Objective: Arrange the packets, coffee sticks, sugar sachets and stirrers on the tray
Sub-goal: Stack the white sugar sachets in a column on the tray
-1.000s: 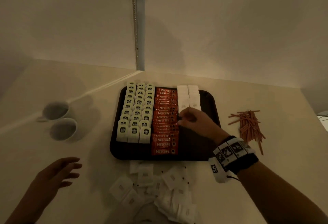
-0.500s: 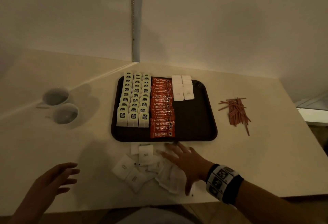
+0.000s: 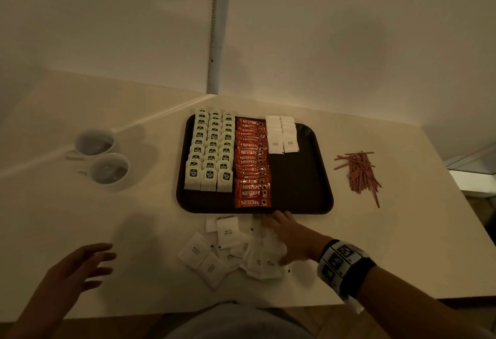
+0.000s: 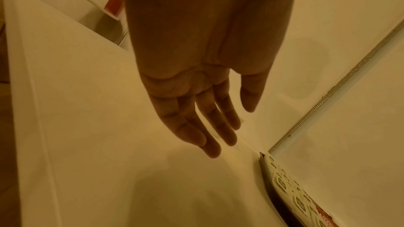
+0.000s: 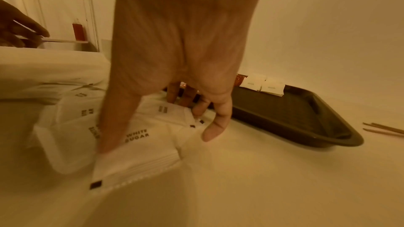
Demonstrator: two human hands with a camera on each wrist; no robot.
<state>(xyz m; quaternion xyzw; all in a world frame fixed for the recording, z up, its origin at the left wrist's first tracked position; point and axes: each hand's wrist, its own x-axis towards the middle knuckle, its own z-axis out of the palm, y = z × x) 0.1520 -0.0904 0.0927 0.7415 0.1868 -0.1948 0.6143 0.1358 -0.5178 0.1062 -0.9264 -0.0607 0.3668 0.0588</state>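
Observation:
A dark tray (image 3: 303,191) holds three columns of tea packets (image 3: 212,151), a column of red coffee sticks (image 3: 252,161) and two short rows of white sugar sachets (image 3: 281,134) at its far end. Loose sugar sachets (image 3: 228,234) lie in a heap on the table in front of the tray. My right hand (image 3: 279,238) rests spread on the right side of that heap. In the right wrist view its thumb presses a stack of sachets (image 5: 140,158) and its fingers touch others near the tray (image 5: 295,115). My left hand (image 3: 80,266) hovers open and empty at the near left.
Brown stirrers (image 3: 359,172) lie in a loose pile right of the tray. Two white cups (image 3: 94,141) (image 3: 110,168) stand to its left. Walls meet in a corner behind the table, whose front edge runs just below the sachet heap.
My right hand has left the sachet rows on the tray, come back to the loose heap and settled on it. The left hand has barely moved.

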